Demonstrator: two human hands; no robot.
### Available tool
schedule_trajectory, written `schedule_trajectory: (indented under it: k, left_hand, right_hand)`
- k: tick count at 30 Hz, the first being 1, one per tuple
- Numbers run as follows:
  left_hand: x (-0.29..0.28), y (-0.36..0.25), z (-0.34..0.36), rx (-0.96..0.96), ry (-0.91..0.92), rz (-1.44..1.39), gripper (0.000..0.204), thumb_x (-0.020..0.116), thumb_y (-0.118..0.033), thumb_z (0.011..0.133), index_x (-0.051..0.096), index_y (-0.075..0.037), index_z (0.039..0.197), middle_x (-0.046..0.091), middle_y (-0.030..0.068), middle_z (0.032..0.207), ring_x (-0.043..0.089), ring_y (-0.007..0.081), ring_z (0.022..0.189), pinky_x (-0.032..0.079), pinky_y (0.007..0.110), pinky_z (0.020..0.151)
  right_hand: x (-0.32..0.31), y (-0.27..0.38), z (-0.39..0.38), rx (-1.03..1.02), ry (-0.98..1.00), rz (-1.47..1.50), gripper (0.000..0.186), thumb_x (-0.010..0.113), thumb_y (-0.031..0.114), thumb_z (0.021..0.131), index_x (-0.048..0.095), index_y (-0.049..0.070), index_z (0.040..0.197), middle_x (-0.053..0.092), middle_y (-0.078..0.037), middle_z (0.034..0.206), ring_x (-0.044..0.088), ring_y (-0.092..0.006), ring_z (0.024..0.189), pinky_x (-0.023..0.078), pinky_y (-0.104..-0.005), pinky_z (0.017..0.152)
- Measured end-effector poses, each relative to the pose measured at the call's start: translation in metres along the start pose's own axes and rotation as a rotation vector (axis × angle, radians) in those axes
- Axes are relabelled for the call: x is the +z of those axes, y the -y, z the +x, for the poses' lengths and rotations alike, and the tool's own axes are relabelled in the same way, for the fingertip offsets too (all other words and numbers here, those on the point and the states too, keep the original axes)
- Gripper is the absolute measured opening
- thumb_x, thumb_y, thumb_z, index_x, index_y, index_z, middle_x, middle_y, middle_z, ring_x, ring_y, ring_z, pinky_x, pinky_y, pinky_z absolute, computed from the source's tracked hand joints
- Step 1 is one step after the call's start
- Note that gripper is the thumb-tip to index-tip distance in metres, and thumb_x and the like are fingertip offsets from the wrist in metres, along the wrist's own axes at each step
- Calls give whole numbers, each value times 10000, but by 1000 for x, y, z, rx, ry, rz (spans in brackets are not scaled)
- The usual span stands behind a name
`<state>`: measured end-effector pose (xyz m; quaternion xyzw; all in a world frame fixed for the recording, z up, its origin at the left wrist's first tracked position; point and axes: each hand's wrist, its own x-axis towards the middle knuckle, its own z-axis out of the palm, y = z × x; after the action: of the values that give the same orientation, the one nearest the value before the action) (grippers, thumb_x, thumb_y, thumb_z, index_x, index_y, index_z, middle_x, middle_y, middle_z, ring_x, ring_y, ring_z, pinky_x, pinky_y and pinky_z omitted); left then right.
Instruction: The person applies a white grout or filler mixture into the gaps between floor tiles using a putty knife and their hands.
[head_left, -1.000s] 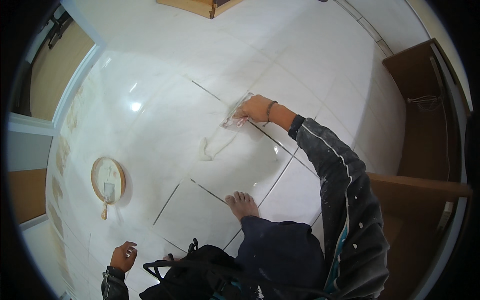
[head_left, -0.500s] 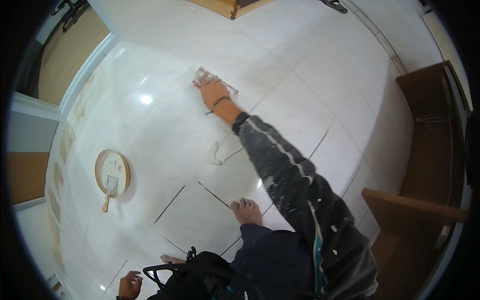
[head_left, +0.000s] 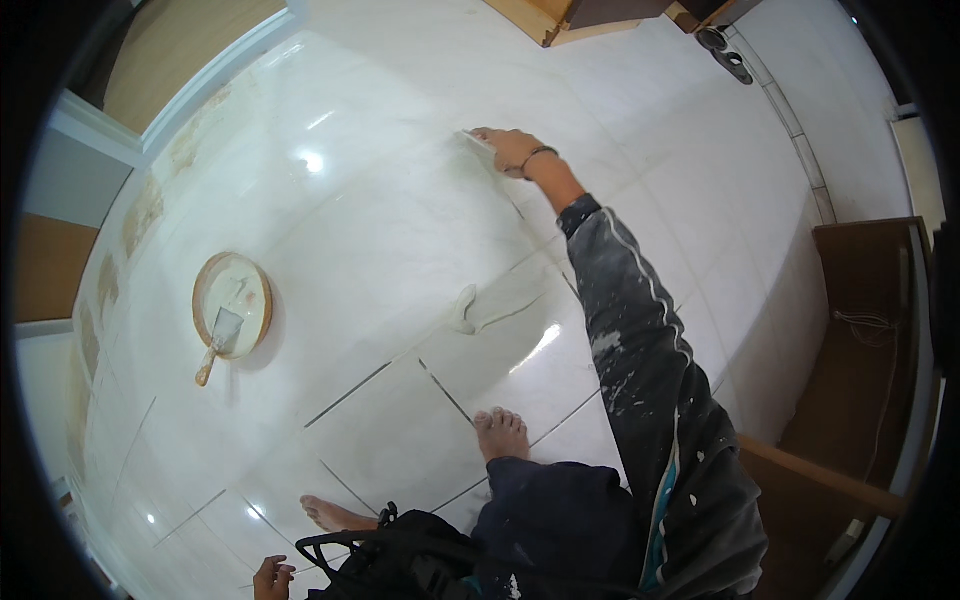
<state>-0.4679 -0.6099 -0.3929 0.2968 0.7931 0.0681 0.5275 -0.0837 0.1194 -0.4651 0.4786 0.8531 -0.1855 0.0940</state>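
My right hand (head_left: 515, 152) reaches far out over the white tiled floor (head_left: 400, 240), closed around a thin flat spreader (head_left: 478, 140) held on edge against the tiles. Behind it runs a tile joint, part dark and part covered with pale paste. A dollop of whitish grout paste (head_left: 464, 312) lies on the floor between that hand and my foot. Low at the bottom edge, my left hand (head_left: 272, 578) hangs with loosely bent, parted fingers and nothing visible in it. To the left, a round bowl (head_left: 267, 318) holds white paste, and a putty knife (head_left: 226, 332) rests across its near rim.
My bare feet (head_left: 502, 436) stand on the tiles near the bottom. A brown wooden cabinet (head_left: 860, 300) is at the right, with another wooden piece (head_left: 545, 25) at the top. Dark sandals (head_left: 728, 58) lie by the far right wall. A door frame (head_left: 215, 75) borders the upper left.
My right hand has moved right and slightly farther away, and the spreader has turned from lying flat to edge-on. The view has shifted; my left hand shows lower, at the bottom edge.
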Motion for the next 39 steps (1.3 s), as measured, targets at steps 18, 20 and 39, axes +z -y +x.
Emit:
schedule_trajectory:
  k: [18,20,39]
  left_hand:
    - [-2,5,8,-53,-19,-121,310,435,-176,991,554,-19,1229,657,91,993,602,171,824,498,302,739]
    - [-6,0,11,37,-12,-46,275,434,-140,979,581,-18,1177,648,82,977,591,166,810,489,296,731]
    - [-8,-5,10,18,-87,-55,271,420,-135,979,615,16,1092,630,113,1088,615,208,804,492,326,748]
  right_hand:
    - [32,17,-56,-254,118,-216,616,515,39,810,467,312,1360,665,-11,1122,652,-268,996,512,-386,810]
    - [42,11,-89,-311,107,-158,607,478,44,854,439,332,1388,649,5,1161,644,-249,1008,507,-369,811]
    - [87,25,-168,-511,-99,-51,585,490,204,935,295,281,1481,603,-95,1240,631,-303,1038,511,-417,848]
